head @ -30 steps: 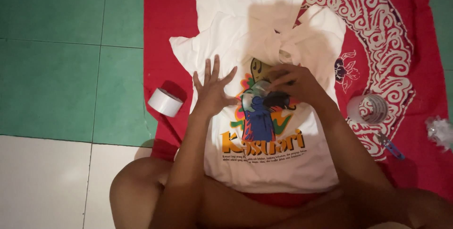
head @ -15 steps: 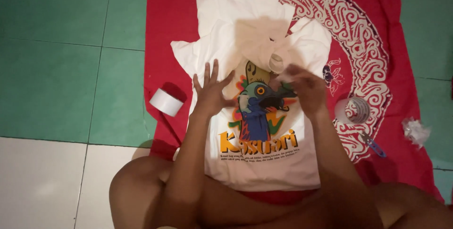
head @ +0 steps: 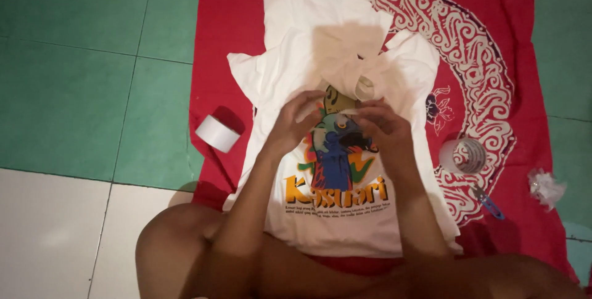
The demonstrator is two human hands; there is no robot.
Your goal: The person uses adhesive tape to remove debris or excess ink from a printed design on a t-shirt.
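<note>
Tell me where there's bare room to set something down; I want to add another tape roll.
Bare green floor tiles lie left of the red cloth, beyond the white tape roll. It is crowded at the white T-shirt, where left hand and right hand work.

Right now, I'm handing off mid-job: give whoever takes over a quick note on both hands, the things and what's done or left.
Left hand and right hand: both raised over the white T-shirt, fingertips meeting above its bird print; anything pinched is too small to tell.
T-shirt lies flat on the red patterned cloth.
White tape roll left of it; clear tape roll, blue-handled tool and crumpled scrap right.
Done or left: can't tell.
</note>
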